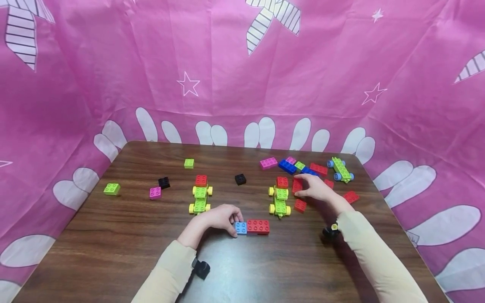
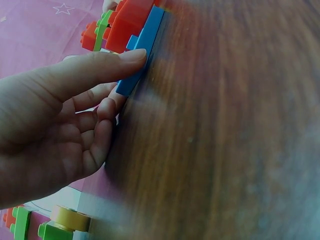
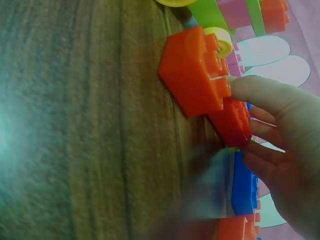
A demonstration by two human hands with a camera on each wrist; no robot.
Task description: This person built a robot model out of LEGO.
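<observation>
My left hand (image 1: 223, 218) pinches the left end of a light-blue building plate (image 1: 241, 228), the thumb along its near edge. A long red brick (image 1: 258, 226) sits on the rest of that plate, seen also in the left wrist view as a red block (image 2: 129, 25) over the blue strip. Farther right, my right hand (image 1: 313, 187) grips a red brick (image 1: 297, 186) lying on the table, between thumb and fingers. In the right wrist view that brick (image 3: 231, 124) lies behind a nearer red brick (image 3: 185, 72), which stands apart from my fingers.
Two green wheeled bases with yellow wheels, one at left (image 1: 200, 200) and one at right (image 1: 280, 202), carry red-topped stacks. A green base with blue wheels (image 1: 340, 170) stands far right. Blue bricks (image 1: 287, 166) lie beyond my right hand; a black brick (image 1: 240, 179) lies mid-table.
</observation>
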